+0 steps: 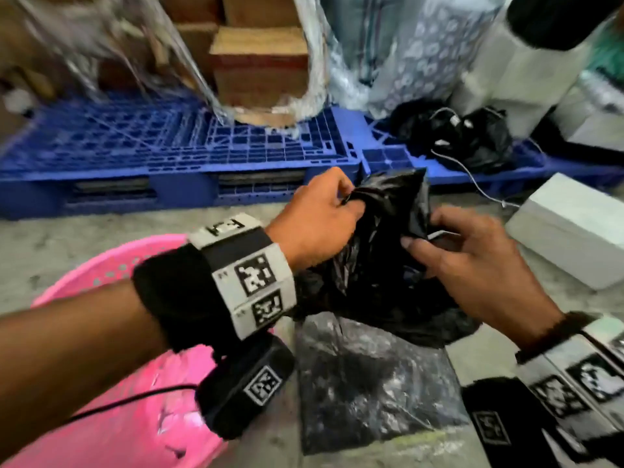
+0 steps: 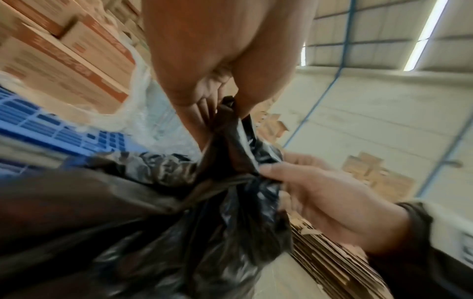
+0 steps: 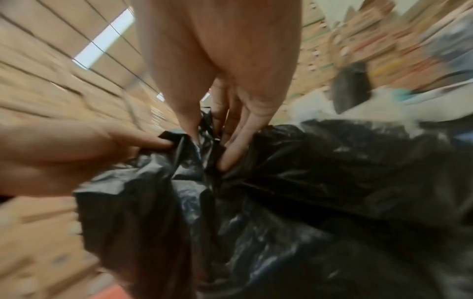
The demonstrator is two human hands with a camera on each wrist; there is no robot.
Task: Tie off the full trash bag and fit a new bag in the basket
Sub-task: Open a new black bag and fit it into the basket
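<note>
A full black trash bag (image 1: 381,265) stands on the concrete floor between my hands. My left hand (image 1: 320,214) pinches one gathered flap at the bag's top; the left wrist view shows that flap (image 2: 230,129) pulled up between thumb and fingers. My right hand (image 1: 466,251) grips the other side of the neck, its fingers (image 3: 230,153) curled into the plastic. A flat folded black bag (image 1: 368,383) lies on the floor in front of the full one. The pink perforated basket (image 1: 111,417) sits at lower left under my left forearm.
A blue plastic pallet (image 1: 175,153) with wrapped cardboard boxes (image 1: 260,65) runs along the back. More black bags (image 1: 472,136) with a white cable lie on it at right. A grey block (image 1: 567,228) sits on the floor to the right.
</note>
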